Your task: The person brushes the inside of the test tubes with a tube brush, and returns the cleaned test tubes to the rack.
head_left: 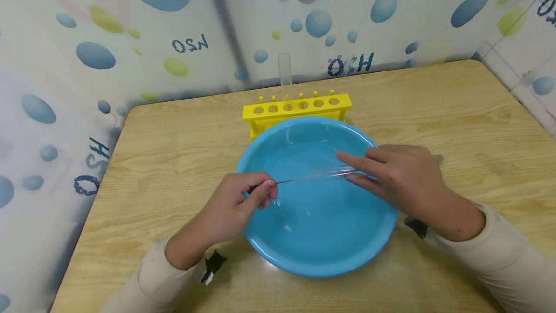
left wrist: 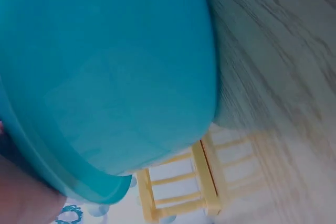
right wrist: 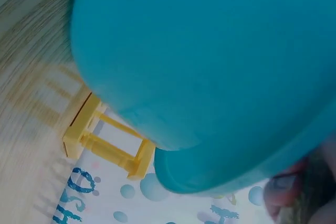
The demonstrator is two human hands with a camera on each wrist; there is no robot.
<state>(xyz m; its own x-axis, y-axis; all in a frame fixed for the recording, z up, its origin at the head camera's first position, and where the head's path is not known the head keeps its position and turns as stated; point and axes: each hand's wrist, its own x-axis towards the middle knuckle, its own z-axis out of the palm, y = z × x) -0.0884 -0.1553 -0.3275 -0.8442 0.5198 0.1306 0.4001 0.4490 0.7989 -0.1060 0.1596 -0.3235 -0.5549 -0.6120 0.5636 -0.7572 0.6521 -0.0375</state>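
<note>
The left hand (head_left: 239,199) comes from the near left, its wrist a little bent, and its thumb presses against the curled fingers above the left part of the basin. Its grip is narrow: it pinches the dark end of a thin, straight rod (head_left: 299,178). The right hand (head_left: 399,175) comes from the near right, with the back of the hand up and the fingers pointing to the left. The forefinger is extended, the thumb lies lower, and between them they hold a slender, clear, transparent tube (head_left: 339,173).

The rod goes out from the left grip to the right, almost level, and meets the tube, which reaches out leftward from the right fingers. Whether the rod's end lies inside the tube, I cannot tell. Both are above the round, light blue plastic basin (head_left: 321,271).

There is one basin, one rod and one tube in the hands. Behind the basin, on the far side, stands one yellow plastic rack (head_left: 310,105) with six holes in its top and five pegs visible. One upright clear test tube (head_left: 284,69) stands in the third hole from the left. All rests on one wood-grain table (head_left: 182,158).
</note>
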